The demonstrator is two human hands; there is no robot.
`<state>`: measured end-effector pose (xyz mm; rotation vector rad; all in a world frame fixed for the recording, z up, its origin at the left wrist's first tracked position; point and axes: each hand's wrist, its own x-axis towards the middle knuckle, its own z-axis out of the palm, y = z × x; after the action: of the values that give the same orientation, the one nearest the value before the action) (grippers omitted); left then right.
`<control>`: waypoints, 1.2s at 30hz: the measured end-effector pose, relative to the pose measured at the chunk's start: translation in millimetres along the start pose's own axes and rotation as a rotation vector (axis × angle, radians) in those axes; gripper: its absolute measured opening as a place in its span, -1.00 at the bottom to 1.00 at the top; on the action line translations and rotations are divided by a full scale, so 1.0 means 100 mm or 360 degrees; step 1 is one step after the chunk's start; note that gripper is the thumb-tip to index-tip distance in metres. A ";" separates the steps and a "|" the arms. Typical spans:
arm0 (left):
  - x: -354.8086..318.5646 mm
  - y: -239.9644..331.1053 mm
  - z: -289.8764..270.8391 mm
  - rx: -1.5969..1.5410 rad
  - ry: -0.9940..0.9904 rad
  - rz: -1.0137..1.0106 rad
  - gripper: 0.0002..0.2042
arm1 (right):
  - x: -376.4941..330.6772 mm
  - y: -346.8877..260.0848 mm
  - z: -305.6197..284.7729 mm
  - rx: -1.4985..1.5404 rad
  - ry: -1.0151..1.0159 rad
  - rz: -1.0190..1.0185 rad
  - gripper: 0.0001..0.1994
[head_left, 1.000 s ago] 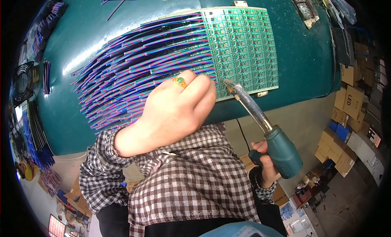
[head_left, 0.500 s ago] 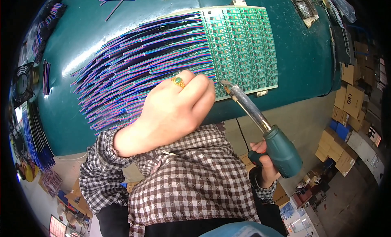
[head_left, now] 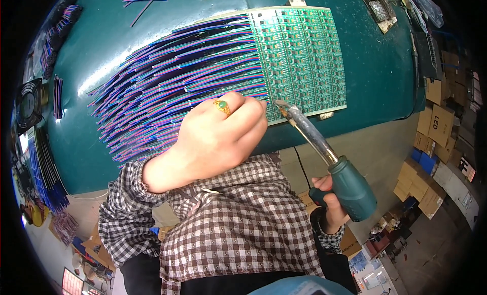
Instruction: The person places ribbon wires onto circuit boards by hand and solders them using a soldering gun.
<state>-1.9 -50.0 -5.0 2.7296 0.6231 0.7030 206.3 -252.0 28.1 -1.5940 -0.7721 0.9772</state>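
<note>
Head view: left hand point(head_left: 213, 135), fingers curled, hides the wire ends; right hand point(head_left: 329, 203) grasps the soldering iron point(head_left: 324, 153).

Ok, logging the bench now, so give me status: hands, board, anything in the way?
Left hand pressed on coloured wires at board edge. Right hand grips soldering iron, tip at green circuit board near corner. Nothing blocking the iron.
</note>
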 end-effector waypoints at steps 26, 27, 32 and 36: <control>0.00 -0.03 0.13 0.0092 0.0157 0.0000 -0.88 | -0.01 0.03 -0.05 -0.0120 -0.0064 -0.0051 -0.41; 0.00 -0.03 0.13 0.0090 0.0153 -0.0001 -0.88 | -0.01 0.02 -0.04 -0.0099 -0.0034 -0.0017 -0.40; -0.01 -0.03 0.14 0.0076 0.0144 0.0007 -0.87 | 0.00 -0.03 0.04 -0.0080 0.0048 0.0043 -0.39; -0.01 -0.04 0.12 0.0124 0.0152 0.0015 -0.85 | 0.00 0.00 -0.04 -0.0164 -0.0004 0.0018 -0.39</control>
<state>2.4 -48.4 -17.1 2.7846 0.6725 0.8328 210.0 -253.8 28.2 -1.6877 -0.8277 0.9611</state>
